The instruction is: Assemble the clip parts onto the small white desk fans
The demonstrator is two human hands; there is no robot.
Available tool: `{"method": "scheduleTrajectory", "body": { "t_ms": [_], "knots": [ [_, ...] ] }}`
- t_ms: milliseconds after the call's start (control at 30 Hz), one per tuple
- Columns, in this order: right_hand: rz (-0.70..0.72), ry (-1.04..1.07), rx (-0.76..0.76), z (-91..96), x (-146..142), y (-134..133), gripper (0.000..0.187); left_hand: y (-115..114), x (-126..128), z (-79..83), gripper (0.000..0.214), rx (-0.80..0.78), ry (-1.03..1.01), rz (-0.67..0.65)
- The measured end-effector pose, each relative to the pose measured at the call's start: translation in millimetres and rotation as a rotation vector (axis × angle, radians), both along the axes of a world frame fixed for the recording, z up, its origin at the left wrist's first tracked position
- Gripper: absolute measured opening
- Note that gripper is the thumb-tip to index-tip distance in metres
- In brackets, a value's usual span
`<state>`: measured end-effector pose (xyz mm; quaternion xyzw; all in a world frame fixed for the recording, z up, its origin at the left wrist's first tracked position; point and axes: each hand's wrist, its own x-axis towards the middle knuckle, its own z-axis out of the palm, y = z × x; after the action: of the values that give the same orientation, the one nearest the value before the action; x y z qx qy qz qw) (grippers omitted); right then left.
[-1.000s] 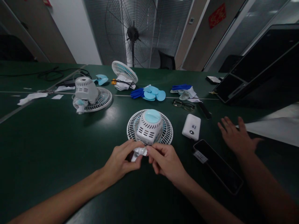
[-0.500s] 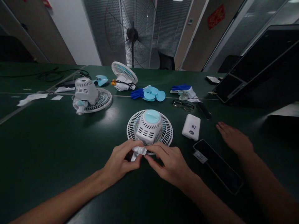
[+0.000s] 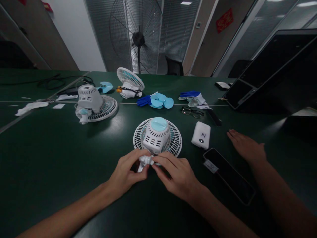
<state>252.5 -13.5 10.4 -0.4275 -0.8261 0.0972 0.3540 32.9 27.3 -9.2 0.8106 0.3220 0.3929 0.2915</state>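
Observation:
A small white desk fan [image 3: 157,137] with a light blue cap lies face down on the green table [image 3: 49,155], its round grille underneath. My left hand [image 3: 127,172] and my right hand [image 3: 177,175] meet at its near side. Both pinch the fan's white bracket [image 3: 145,162], which sticks out toward me. Fingers of both hands are curled round that part. Another person's hand [image 3: 246,147] rests flat on the table at the right, beyond a black phone [image 3: 229,175].
A white power bank [image 3: 201,135] lies right of the fan. Glasses [image 3: 192,112], blue fan blades [image 3: 158,100], blue gloves [image 3: 192,96] and two more small fans [image 3: 92,100] [image 3: 130,82] lie farther back. A dark monitor [image 3: 267,72] stands at the right. A large floor fan [image 3: 138,36] stands behind the table.
The other person's hand at the right has drawn back a little and flattened. My right hand's fingers have reached further over the bracket. The view has tilted slightly.

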Motion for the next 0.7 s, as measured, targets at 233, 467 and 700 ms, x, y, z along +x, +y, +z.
{"method": "scheduleTrajectory", "body": {
  "t_ms": [233,467,700],
  "knots": [
    [-0.057,-0.068,0.064,-7.5,6,4,0.030,0,0,-0.4,0.033,-0.022,0.021,-0.006],
    [-0.149,0.040,-0.077,-13.8,-9,-2,0.026,-1,0,-2.7,0.034,0.039,0.069,-0.008],
    [-0.094,0.129,-0.105,-0.3,-3,1,0.021,0,-1,-3.6,0.034,0.019,0.014,0.001]
  ]
}}
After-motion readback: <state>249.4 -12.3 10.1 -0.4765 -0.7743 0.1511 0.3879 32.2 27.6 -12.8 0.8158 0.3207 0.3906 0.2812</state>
